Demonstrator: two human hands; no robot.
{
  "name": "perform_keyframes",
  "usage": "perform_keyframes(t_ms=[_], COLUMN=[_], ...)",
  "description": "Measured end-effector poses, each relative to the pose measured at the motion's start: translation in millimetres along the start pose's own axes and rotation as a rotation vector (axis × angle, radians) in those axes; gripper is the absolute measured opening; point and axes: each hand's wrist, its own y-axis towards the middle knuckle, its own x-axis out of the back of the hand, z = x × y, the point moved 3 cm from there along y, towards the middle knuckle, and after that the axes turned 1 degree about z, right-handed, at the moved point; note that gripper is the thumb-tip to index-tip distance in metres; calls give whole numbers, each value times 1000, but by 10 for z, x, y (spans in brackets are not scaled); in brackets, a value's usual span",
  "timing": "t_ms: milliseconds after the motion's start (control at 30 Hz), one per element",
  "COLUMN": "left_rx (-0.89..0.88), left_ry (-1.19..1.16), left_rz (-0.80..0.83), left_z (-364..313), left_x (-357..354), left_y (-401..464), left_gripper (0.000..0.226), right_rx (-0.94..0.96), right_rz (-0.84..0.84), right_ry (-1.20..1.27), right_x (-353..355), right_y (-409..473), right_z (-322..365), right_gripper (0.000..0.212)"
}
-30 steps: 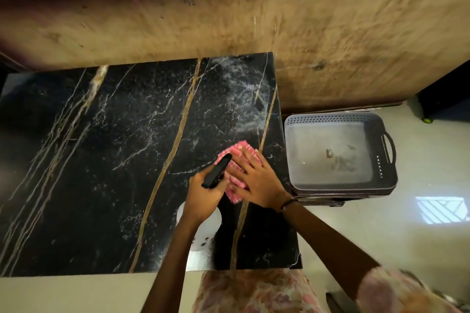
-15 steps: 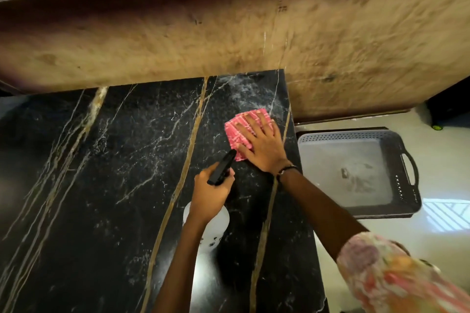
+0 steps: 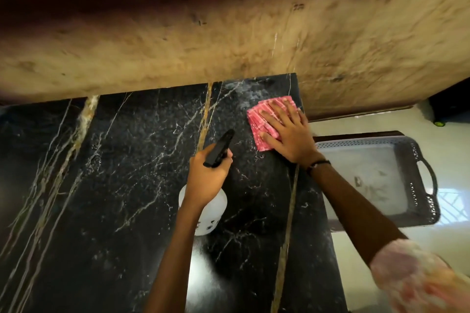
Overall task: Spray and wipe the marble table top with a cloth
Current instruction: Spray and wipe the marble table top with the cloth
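Note:
The black marble table top [image 3: 114, 185] with gold and white veins fills the lower left. A folded pink cloth [image 3: 260, 122] lies flat near the table's far right corner. My right hand [image 3: 290, 134] presses down on it with fingers spread. My left hand [image 3: 207, 180] grips a white spray bottle [image 3: 212, 213] with a black trigger head [image 3: 220, 148], held above the table just left of the cloth. A pale misted patch [image 3: 250, 91] shows on the marble beyond the cloth.
A worn tan wall [image 3: 229, 40] rises right behind the table's far edge. A grey plastic basket [image 3: 417, 185] with handles stands on the pale floor to the right of the table. A dark object [image 3: 450, 107] sits at the far right.
My right hand has slid the pink cloth away from me, from the table's middle right to its far right corner. The left hand with the bottle stays behind it.

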Motion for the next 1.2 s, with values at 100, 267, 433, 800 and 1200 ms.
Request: perform_keyframes(t_ms=[100, 267, 433, 800, 1200], left_rx=[-17, -24, -39, -99, -134], left_ry=[11, -6, -43, -32, -34], left_rz=[-5, -26, -14, -80, -47], left_z=[-40, -57, -112, -26, -2], left_x=[57, 146, 188, 323, 321], left_y=[100, 262, 342, 489, 496], left_gripper=[11, 9, 20, 21, 16], right_rx=[-14, 216, 244, -36, -53], right_rz=[32, 32, -38, -13, -239], right_ry=[15, -18, -12, -10, -30], right_x=[-93, -161, -141, -359, -274], right_y=[408, 303, 99, 1661, 1545], right_z=[347, 557, 258, 1217, 647], right_gripper=[63, 61, 59, 73, 57])
